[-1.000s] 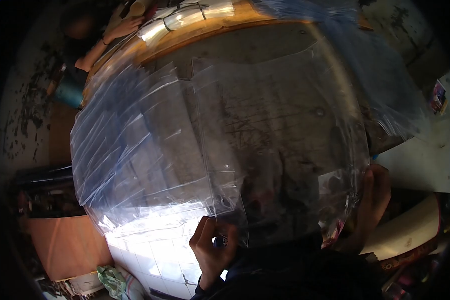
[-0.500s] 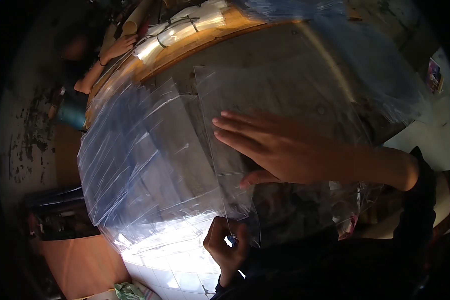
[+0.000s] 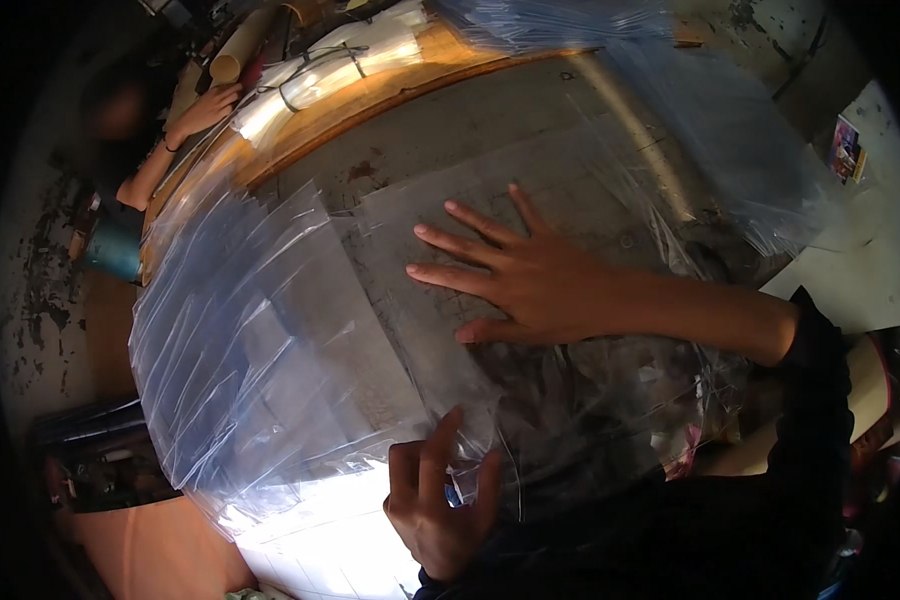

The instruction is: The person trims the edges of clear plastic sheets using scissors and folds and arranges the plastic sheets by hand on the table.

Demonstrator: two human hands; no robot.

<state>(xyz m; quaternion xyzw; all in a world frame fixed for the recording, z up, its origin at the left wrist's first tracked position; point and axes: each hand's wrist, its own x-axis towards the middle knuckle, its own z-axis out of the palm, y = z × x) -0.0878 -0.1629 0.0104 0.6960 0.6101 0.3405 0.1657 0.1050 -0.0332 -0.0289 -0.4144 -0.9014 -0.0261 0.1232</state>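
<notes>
Clear plastic sheets lie overlapped in a fanned layer across the work surface. My right hand rests palm down with fingers spread on a clear sheet in the middle, its arm reaching in from the right. Close to the near edge of the plastic is my left hand, its index finger stretched forward and its thumb apart. The left fingertips are at the sheet's edge, and nothing shows gripped between them. Glare on the plastic hides some of its edges.
A tied bundle of clear plastic lies along the wooden edge at the back. More plastic sheets are stacked beyond it. Another person's hand is at the far left, near a cardboard tube. A reddish-brown panel stands lower left.
My right hand has spread its fingers and moved slightly up over the sheet. My left hand has gone from a pinch at the sheet's edge to parted fingers. The view has shifted a little.
</notes>
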